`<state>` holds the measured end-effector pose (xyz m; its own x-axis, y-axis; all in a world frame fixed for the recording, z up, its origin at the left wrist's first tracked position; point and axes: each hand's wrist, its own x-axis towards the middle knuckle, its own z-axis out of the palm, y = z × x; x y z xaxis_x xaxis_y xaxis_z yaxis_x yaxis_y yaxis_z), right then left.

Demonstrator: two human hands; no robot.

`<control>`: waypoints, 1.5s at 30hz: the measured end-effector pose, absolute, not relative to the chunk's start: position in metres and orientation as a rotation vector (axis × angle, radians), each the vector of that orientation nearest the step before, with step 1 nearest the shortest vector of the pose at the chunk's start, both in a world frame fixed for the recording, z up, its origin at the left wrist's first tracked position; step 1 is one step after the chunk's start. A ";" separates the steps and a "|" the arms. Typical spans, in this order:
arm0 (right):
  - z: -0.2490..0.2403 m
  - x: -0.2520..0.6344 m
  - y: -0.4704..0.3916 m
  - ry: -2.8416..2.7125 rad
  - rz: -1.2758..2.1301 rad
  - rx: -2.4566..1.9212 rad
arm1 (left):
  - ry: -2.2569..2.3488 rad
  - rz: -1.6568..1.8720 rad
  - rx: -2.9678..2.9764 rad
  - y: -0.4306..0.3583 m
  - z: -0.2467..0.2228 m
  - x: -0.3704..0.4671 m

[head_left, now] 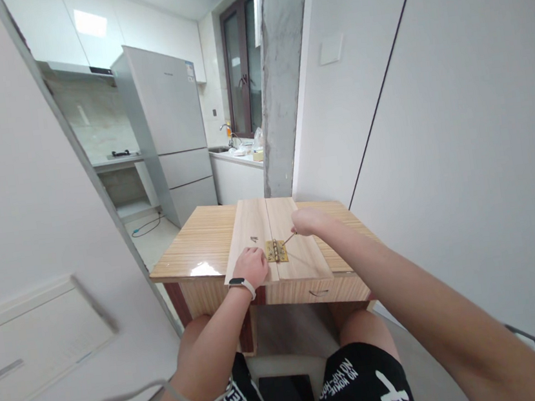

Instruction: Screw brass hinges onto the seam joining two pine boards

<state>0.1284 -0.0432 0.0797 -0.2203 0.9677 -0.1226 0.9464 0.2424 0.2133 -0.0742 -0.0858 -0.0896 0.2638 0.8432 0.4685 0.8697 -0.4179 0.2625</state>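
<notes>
A brass hinge [276, 251] lies across the seam between two pale wooden boards [293, 213] on the desk. In my right hand [310, 221], closed in a fist, is a screwdriver [290, 238]; its thin shaft slants down to the hinge's right leaf, and its handle is hidden in the fist. My left hand [252, 265] rests on the left board [238, 243], just left of the hinge, its fingers bent and resting on the wood with nothing visible in them. Several small dark screws [254, 238] lie on that board above my left hand.
The wood-grain desk [208, 234] has a drawer with a handle [318, 293] at the front. White walls stand close on both sides. Beyond the desk are a grey fridge [171, 108] and a sink counter [238, 158]. A pale cable [125, 395] crosses at lower left.
</notes>
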 end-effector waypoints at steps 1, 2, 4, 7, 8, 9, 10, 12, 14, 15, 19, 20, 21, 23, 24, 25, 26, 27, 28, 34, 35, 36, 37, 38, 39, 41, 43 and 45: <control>0.081 0.128 -0.045 2.294 0.139 1.797 | -1.673 -0.862 -2.458 -0.086 -0.089 -0.074; 0.083 0.128 -0.046 2.304 0.144 1.791 | -1.682 -0.862 -2.457 -0.086 -0.089 -0.074; 0.087 0.127 -0.050 2.335 0.159 1.757 | -1.698 -0.862 -2.461 -0.087 -0.088 -0.074; 0.090 0.125 -0.054 2.376 0.166 1.721 | -1.713 -0.867 -2.464 -0.088 -0.086 -0.073; 0.090 0.124 -0.054 2.379 0.160 1.728 | -1.716 -0.870 -2.462 -0.088 -0.086 -0.073; 0.089 0.123 -0.054 2.372 0.150 1.742 | -1.715 -0.871 -2.461 -0.088 -0.086 -0.073; 0.088 0.122 -0.053 2.358 0.139 1.757 | -1.712 -0.872 -2.460 -0.088 -0.086 -0.073; 0.085 0.122 -0.051 2.340 0.116 1.777 | -1.696 -0.875 -2.464 -0.087 -0.087 -0.074; 0.083 0.122 -0.048 2.339 0.095 1.781 | -1.679 -0.877 -2.471 -0.087 -0.088 -0.074; 0.081 0.123 -0.047 2.335 0.083 1.783 | -1.674 -0.875 -2.474 -0.086 -0.088 -0.074; 0.078 0.127 -0.046 2.297 0.093 1.782 | -1.675 -0.861 -2.473 -0.086 -0.088 -0.074; 0.077 0.128 -0.046 2.289 0.113 1.781 | -1.675 -0.861 -2.472 -0.086 -0.088 -0.074; 0.077 0.129 -0.047 2.285 0.132 1.783 | -1.674 -0.863 -2.472 -0.086 -0.088 -0.074; 0.078 0.130 -0.048 2.280 0.145 1.790 | -1.670 -0.866 -2.473 -0.086 -0.089 -0.074; 0.079 0.131 -0.049 2.284 0.142 1.788 | -1.669 -0.868 -2.471 -0.086 -0.089 -0.074; 0.079 0.131 -0.050 2.292 0.143 1.778 | -1.668 -0.870 -2.467 -0.086 -0.089 -0.074; 0.080 0.130 -0.050 2.303 0.152 1.760 | -1.668 -0.872 -2.463 -0.086 -0.089 -0.074; 0.080 0.130 -0.051 2.311 0.167 1.739 | -1.669 -0.873 -2.459 -0.086 -0.089 -0.074; 0.079 0.129 -0.051 2.316 0.182 1.724 | -1.668 -0.874 -2.457 -0.086 -0.089 -0.074; 0.074 0.128 -0.050 2.329 0.159 1.745 | -1.684 -0.872 -2.463 -0.086 -0.090 -0.073; 0.074 0.127 -0.050 2.327 0.164 1.731 | -1.689 -0.870 -2.464 -0.086 -0.090 -0.073; 0.075 0.127 -0.051 2.321 0.179 1.717 | -1.693 -0.868 -2.465 -0.086 -0.090 -0.073; 0.076 0.127 -0.052 2.319 0.206 1.701 | -1.694 -0.867 -2.466 -0.086 -0.090 -0.073; 0.077 0.126 -0.054 2.320 0.237 1.688 | -1.693 -0.867 -2.466 -0.086 -0.090 -0.073; 0.078 0.125 -0.056 2.324 0.270 1.672 | -1.689 -0.869 -2.464 -0.085 -0.090 -0.073; 0.079 0.123 -0.060 2.347 0.323 1.633 | -1.675 -0.874 -2.461 -0.085 -0.090 -0.073; 0.079 0.122 -0.065 2.379 0.365 1.606 | -1.665 -0.874 -2.457 -0.085 -0.090 -0.074; 0.078 0.121 -0.067 2.401 0.364 1.612 | -1.657 -0.870 -2.453 -0.085 -0.091 -0.074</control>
<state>0.1210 -0.0673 0.0778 -0.3706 0.9275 -0.0490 0.8712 0.3655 0.3278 -0.0737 -0.0847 -0.0907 0.2644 0.8375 0.4781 0.8691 -0.4218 0.2582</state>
